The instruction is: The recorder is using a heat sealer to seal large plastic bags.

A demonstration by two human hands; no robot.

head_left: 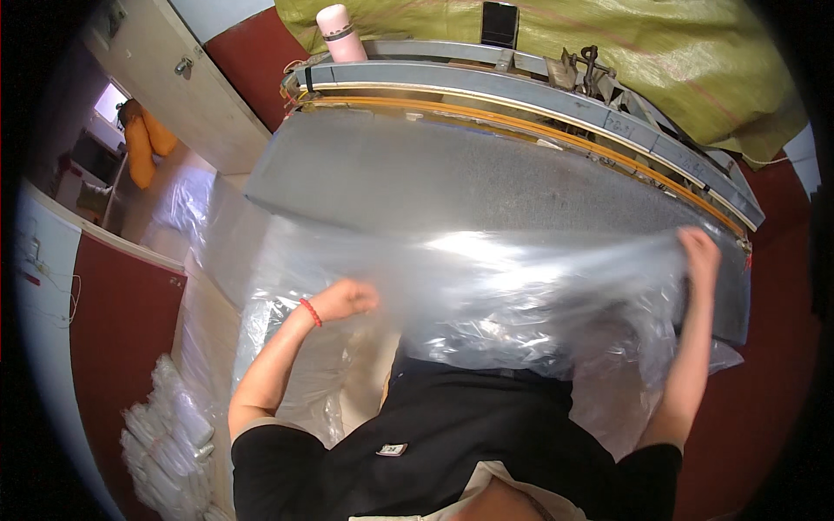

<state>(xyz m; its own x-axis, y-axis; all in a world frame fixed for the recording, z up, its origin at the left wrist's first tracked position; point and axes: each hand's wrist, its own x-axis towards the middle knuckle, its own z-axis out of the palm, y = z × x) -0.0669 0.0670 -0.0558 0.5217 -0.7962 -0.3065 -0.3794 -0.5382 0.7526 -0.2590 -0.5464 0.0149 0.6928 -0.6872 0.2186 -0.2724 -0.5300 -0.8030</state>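
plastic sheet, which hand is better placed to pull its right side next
Probably the right hand: it appears to pinch the plastic sheet on that side, near the right end of the grey surface. The left hand is well off to the left, and its grip is unclear.

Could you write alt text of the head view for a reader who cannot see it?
A person's right hand holds the right edge of a wide, clear plastic sheet, spread partly over a grey work surface; the left hand, with a red beaded bracelet, is near its left part. Beyond, a pink cylindrical bottle is by a long grey metal rail.
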